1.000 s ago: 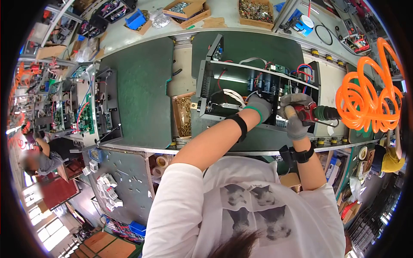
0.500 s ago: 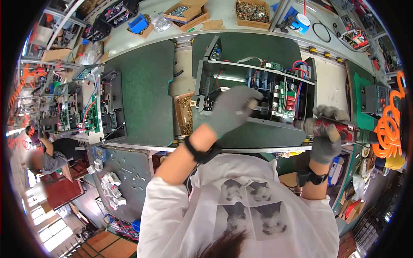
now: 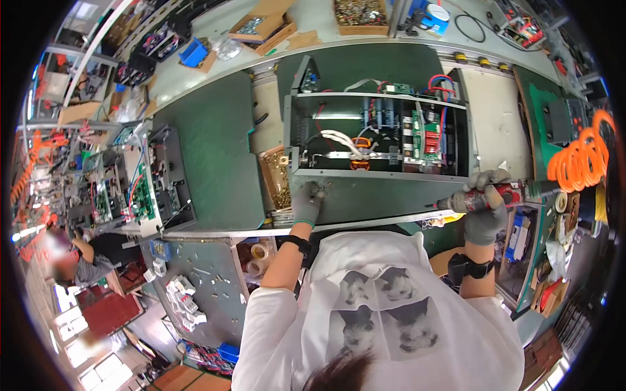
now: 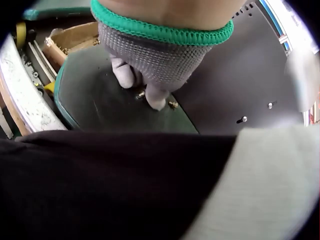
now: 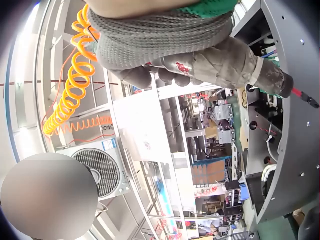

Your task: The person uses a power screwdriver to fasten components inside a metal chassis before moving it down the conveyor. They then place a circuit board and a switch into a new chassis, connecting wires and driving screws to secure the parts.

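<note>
My gloved left hand (image 3: pixel 306 203) reaches down to the green mat (image 3: pixel 365 202), in front of an open metal chassis (image 3: pixel 391 175). In the left wrist view its fingertips (image 4: pixel 156 102) are down among small brass-coloured screws; one screw (image 4: pixel 140 94) lies between the finger and thumb tips, another screw (image 4: pixel 173 104) just beside them. My gloved right hand (image 3: pixel 486 205) grips a red-and-grey air screwdriver (image 3: pixel 512 193) at the front right of the chassis. Its bit (image 5: pixel 305 98) points left, apart from the chassis in the head view. Circuit boards (image 3: pixel 427 140) and white wires (image 3: pixel 339 138) show inside the chassis.
A cardboard box of brass screws (image 3: pixel 279 189) stands left of the chassis. An orange coiled air hose (image 3: pixel 580 159) hangs at the right, leading to the screwdriver. Further boxes of hardware (image 3: pixel 360 18) line the back shelf. Another chassis (image 3: pixel 173 166) stands at the left.
My left hand has come out of the chassis, leftward and down to the screws on the mat. The screwdriver in my right hand has moved off the chassis, right and toward my body.
</note>
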A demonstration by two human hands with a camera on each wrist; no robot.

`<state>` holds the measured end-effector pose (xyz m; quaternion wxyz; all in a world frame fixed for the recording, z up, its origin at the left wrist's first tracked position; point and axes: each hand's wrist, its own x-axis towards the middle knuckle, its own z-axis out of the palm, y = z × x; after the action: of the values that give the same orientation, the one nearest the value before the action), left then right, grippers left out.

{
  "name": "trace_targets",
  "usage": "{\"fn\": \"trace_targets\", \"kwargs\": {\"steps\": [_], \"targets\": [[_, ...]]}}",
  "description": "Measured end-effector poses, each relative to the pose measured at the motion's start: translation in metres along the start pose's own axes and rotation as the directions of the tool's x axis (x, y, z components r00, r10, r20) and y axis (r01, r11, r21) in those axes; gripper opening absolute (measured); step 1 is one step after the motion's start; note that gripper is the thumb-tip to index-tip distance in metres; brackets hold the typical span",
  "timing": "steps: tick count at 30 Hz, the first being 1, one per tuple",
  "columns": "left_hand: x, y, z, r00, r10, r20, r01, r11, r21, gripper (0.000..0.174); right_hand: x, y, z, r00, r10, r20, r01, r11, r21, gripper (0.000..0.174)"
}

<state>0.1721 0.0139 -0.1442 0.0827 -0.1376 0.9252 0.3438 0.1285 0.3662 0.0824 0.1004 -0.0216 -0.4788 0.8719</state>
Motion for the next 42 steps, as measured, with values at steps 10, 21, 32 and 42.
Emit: {"fn": "trace_targets", "kwargs": {"steps": [10, 21, 32, 42], "targets": [[-0.015, -0.020, 0.001, 0.992, 0.094, -0.082, -0.105, 0.982, -0.154, 0.019, -0.010, -0.001, -0.018, 0.995, -0.021, -0.097, 0.025, 0.999, 0.039, 0.025], [-0.035, 0.180, -0.107, 0.725, 0.284, 0.628, 0.562, 0.283, -0.777, 0.033, -0.011, -0.010, -0.010, 0.969, -0.023, -0.248, 0.076, 0.975, 0.208, 0.030], [-0.013, 0.256, -0.040, 0.684, 0.376, 0.625, 0.542, 0.311, -0.780, 0.021, -0.008, -0.039, -0.004, 0.937, -0.244, -0.251, 0.307, 0.918, 0.252, 0.030], [-0.020, 0.259, -0.023, 0.664, 0.346, 0.663, 0.551, 0.374, -0.746, 0.025, -0.010, -0.028, -0.008, 0.935, -0.273, -0.224, 0.342, 0.862, 0.375, 0.029]]}}
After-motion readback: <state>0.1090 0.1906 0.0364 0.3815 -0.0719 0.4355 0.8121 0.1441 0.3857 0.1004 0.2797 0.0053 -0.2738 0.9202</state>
